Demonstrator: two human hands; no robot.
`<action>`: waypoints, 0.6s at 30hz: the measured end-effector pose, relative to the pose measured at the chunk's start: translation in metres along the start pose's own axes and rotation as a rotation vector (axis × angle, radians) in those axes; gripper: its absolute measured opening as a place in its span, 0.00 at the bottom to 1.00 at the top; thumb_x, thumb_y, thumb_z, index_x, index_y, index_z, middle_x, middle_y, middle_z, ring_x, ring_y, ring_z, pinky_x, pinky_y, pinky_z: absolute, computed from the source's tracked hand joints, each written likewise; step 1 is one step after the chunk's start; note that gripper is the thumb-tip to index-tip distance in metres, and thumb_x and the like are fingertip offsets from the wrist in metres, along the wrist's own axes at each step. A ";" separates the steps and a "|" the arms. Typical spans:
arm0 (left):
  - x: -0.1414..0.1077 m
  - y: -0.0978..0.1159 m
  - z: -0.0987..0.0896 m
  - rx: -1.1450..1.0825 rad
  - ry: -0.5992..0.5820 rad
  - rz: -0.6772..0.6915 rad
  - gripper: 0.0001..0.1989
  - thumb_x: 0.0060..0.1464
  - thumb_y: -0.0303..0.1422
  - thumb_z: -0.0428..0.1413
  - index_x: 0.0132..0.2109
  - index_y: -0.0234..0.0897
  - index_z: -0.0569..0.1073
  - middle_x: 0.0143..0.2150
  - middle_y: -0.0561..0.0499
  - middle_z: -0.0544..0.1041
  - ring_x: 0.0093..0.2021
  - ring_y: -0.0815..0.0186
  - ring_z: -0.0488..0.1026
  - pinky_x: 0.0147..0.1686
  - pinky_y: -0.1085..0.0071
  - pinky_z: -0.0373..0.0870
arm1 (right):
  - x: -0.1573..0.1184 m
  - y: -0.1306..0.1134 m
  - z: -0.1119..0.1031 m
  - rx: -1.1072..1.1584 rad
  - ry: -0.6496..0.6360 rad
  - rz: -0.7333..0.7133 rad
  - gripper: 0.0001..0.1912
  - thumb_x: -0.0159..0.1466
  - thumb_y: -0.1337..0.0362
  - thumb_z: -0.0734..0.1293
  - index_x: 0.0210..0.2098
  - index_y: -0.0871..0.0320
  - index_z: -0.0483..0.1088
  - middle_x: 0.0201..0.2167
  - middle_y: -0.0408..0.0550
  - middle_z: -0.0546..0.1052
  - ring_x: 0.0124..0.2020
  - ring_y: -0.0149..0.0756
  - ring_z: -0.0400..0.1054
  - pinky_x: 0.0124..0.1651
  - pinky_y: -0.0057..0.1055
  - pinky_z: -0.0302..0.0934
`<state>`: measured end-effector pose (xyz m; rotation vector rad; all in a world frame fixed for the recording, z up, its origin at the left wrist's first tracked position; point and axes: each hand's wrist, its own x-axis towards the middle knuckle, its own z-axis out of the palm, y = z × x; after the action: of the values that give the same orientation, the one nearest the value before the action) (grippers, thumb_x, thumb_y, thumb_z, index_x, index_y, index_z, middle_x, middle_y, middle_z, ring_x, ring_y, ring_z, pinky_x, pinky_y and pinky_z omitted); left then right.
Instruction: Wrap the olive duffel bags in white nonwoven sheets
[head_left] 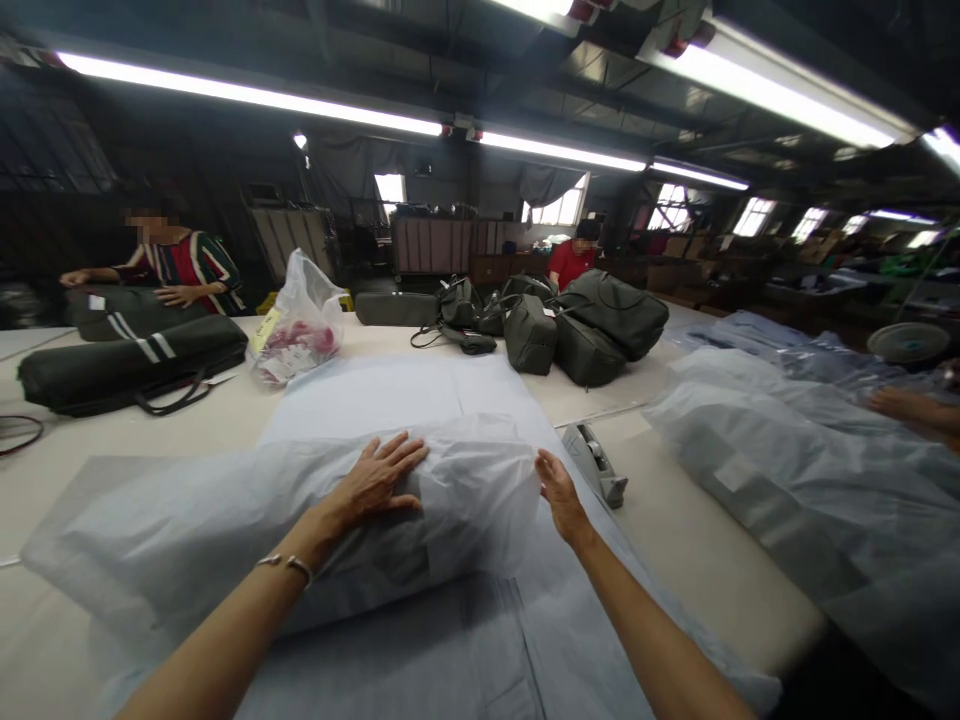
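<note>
A long dark item wrapped in a translucent whitish bag (247, 520) lies across a stack of pale blue sheets (405, 385). My left hand (379, 478) rests on top of the wrapped item, its fingers spread and the palm down. At the bag's right end, my right hand (559, 490) has its fingers closed at the edge of the film; how much film lies between them is too small to tell. Just right of that hand stands a grey tape dispenser (595, 463).
Dark green bags (589, 335) sit at the table's far side, beside a plastic bag of reddish things (300, 335). A striped dark roll bag (135, 365) lies left, near a person in stripes. More wrapped items (817, 480) lie right, by another person's hand.
</note>
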<state>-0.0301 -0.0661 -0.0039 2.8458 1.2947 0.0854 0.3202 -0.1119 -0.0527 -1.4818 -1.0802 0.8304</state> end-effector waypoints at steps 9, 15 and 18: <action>-0.005 0.005 -0.001 -0.068 0.025 -0.008 0.45 0.53 0.57 0.55 0.70 0.43 0.50 0.71 0.38 0.56 0.71 0.46 0.48 0.65 0.38 0.46 | -0.028 -0.088 0.082 -0.620 -0.562 -0.994 0.27 0.70 0.54 0.59 0.66 0.53 0.58 0.67 0.50 0.62 0.70 0.46 0.49 0.71 0.54 0.37; -0.013 0.003 0.006 -0.175 0.200 -0.034 0.42 0.61 0.45 0.53 0.71 0.36 0.41 0.73 0.33 0.48 0.72 0.52 0.44 0.67 0.43 0.48 | -0.017 -0.067 0.136 -0.751 -0.657 -0.916 0.28 0.70 0.57 0.59 0.67 0.57 0.55 0.68 0.55 0.58 0.70 0.47 0.48 0.71 0.54 0.39; -0.014 0.002 0.005 -0.196 0.250 -0.013 0.39 0.59 0.40 0.56 0.71 0.41 0.46 0.72 0.37 0.51 0.72 0.51 0.47 0.67 0.44 0.50 | -0.003 -0.066 0.137 -0.771 -0.702 -0.852 0.27 0.70 0.57 0.58 0.67 0.57 0.56 0.68 0.54 0.59 0.70 0.46 0.48 0.70 0.54 0.40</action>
<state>-0.0373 -0.0782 -0.0092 2.7242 1.2619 0.5514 0.1805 -0.0659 -0.0131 -1.0841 -2.5300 0.2866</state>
